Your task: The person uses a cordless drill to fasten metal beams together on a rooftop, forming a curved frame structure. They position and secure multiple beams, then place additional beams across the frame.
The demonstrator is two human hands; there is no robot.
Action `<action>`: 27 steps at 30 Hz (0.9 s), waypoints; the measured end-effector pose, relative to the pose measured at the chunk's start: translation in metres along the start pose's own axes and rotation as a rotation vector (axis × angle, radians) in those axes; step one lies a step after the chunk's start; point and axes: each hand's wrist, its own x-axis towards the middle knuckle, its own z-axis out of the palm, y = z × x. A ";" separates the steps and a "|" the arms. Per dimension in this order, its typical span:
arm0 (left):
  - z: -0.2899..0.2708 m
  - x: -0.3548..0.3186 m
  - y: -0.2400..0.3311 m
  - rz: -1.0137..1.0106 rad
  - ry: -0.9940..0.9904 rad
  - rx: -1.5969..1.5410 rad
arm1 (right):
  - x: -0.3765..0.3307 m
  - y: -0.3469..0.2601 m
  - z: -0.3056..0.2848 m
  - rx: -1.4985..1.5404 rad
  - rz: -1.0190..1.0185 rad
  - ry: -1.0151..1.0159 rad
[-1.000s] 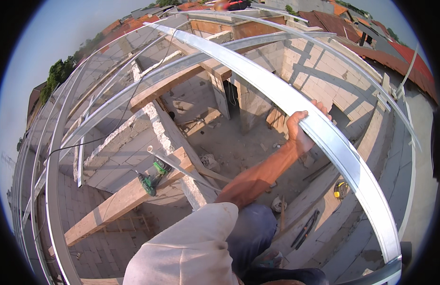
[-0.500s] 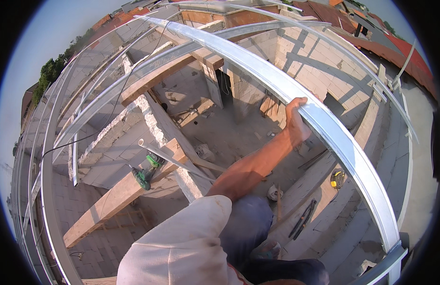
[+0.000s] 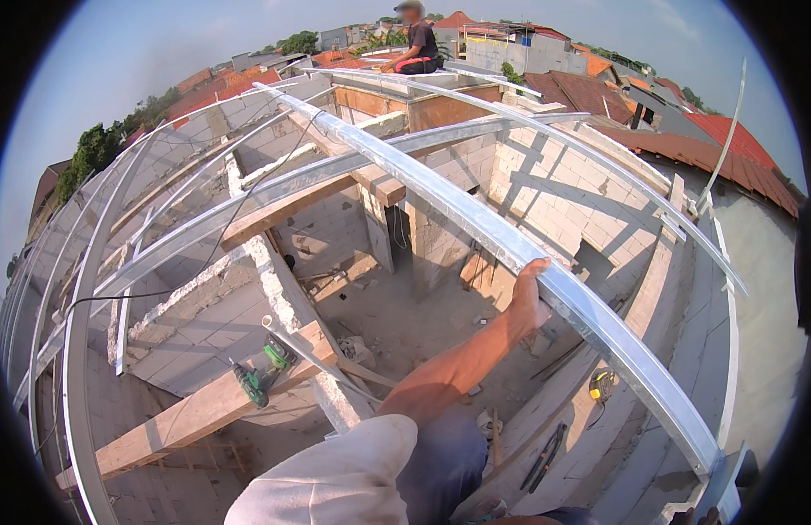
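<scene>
Open roof frame, hand [image 3: 530, 297] gripping steel rail [image 3: 475, 219] edge

A green drill [image 3: 258, 374] lies on a wooden beam [image 3: 186, 416] beside the block wall [image 3: 287, 297]

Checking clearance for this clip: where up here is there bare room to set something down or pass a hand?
The wooden beam is bare left of the green power drill. The metal rail is free above the hand that grips it. The ledge around the yellow tape measure and dark tool is crowded. Open gaps between rails let a hand pass.
</scene>
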 end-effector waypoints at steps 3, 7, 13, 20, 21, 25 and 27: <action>0.012 0.003 -0.004 0.028 -0.077 -0.038 | 0.039 0.005 0.036 0.222 -0.112 0.155; 0.011 -0.004 0.005 -0.003 -0.062 -0.021 | 0.099 -0.064 0.087 0.463 -0.401 0.133; 0.005 -0.032 0.047 -0.148 -0.018 0.472 | 0.151 -0.188 0.106 0.494 -0.808 0.090; -0.058 -0.182 0.108 0.224 -0.164 1.242 | 0.178 -0.227 0.137 0.533 -0.897 -0.198; -0.062 -0.208 0.126 0.185 -0.104 1.296 | 0.173 -0.230 0.132 0.503 -0.863 -0.243; -0.046 -0.280 0.185 0.147 0.140 1.407 | 0.169 -0.229 0.129 0.532 -0.843 -0.250; -0.037 -0.299 0.207 0.199 0.187 1.438 | 0.168 -0.231 0.133 0.563 -0.842 -0.263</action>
